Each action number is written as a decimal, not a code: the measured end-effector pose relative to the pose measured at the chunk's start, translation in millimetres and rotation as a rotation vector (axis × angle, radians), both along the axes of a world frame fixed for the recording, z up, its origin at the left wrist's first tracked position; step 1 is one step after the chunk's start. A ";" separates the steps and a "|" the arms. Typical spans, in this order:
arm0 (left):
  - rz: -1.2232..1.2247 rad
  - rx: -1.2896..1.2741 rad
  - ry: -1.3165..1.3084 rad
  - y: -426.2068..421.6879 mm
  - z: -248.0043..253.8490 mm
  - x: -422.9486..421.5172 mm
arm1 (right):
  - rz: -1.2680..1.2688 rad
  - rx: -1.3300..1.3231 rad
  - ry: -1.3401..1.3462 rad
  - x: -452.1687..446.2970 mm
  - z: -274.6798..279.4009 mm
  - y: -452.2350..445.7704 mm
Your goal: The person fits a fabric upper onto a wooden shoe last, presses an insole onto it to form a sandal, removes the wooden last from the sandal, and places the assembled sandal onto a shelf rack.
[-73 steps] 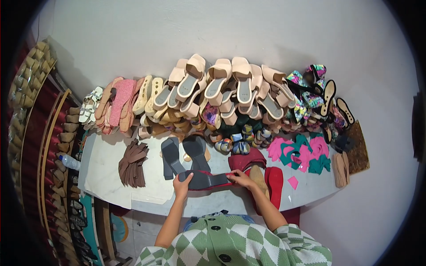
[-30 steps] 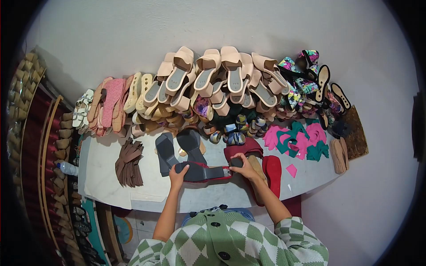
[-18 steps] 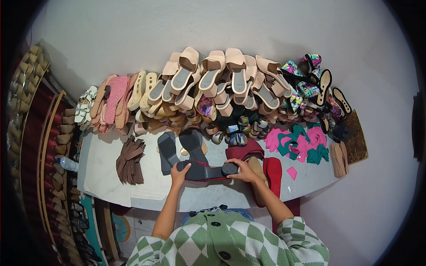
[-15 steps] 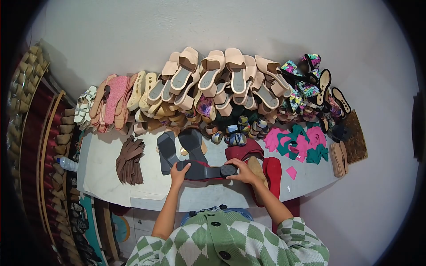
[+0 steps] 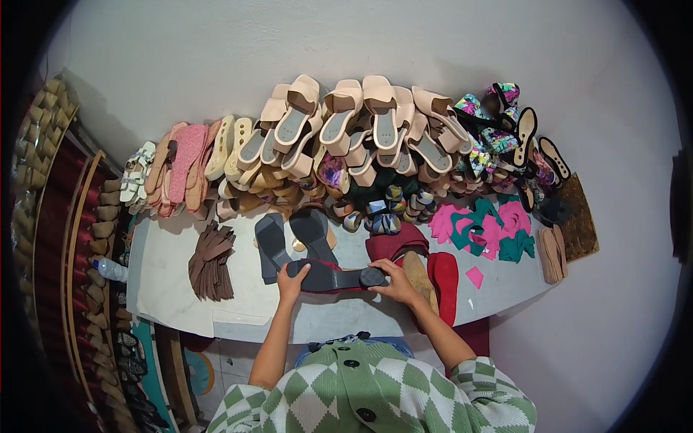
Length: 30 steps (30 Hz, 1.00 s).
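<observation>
A dark shoe sole with red edging lies sideways between my two hands, its underside facing up. My left hand is closed on its broad front end, thumb on top. At the other end my right hand grips a dark round-edged heel piece against the sole. Just beyond are two more dark soles, one at the left and one beside it. To the right of my right hand lie a tan shoe form and a red sole.
Beige heeled sandals are piled along the wall. Brown strips lie at the left of the table. Pink and green pieces and tan insoles lie at the right. A bottle is beside the left edge.
Earlier, the held sole's heel end showed without the dark heel piece. My right hand has brought that piece onto it. The camera view has shifted slightly.
</observation>
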<state>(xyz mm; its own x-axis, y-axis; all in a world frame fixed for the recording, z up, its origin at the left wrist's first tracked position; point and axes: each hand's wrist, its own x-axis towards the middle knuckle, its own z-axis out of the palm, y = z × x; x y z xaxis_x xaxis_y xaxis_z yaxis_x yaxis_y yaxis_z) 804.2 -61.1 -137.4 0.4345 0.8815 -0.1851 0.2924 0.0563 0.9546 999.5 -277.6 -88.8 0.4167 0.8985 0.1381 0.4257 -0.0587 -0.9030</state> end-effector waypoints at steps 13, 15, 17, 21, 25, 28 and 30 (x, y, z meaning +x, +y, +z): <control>0.002 -0.013 -0.030 3.5 -7.8 1.8 | -0.017 -0.010 -0.066 0.4 -0.5 -0.9; 0.005 -0.020 -0.030 2.3 -6.7 1.5 | -0.014 -0.015 -0.060 0.2 -0.3 -1.2; 0.004 -0.027 -0.030 1.4 -1.9 2.5 | -0.014 -0.020 -0.058 -0.9 -0.1 -1.4; 0.006 -0.035 -0.037 0.7 -3.4 2.3 | -0.036 -0.024 -0.037 -6.5 3.0 -3.7; 0.003 -0.034 -0.034 1.5 -5.1 0.4 | -0.138 -0.076 0.109 -11.2 -8.3 2.0; 0.001 -0.046 -0.042 -0.8 -4.0 0.4 | -0.226 -0.267 0.098 -2.5 -38.6 16.2; 0.005 -0.026 -0.031 0.1 -4.1 -0.2 | -0.280 -0.386 0.081 -1.1 -29.5 30.5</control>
<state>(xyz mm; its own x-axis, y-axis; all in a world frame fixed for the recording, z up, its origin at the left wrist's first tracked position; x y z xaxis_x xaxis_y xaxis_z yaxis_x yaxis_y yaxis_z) 804.0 -61.1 -141.5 0.4363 0.8786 -0.1942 0.2624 0.0822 0.9614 998.4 -247.1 -118.3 0.6452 0.7298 -0.2261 0.2749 -0.4979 -0.8225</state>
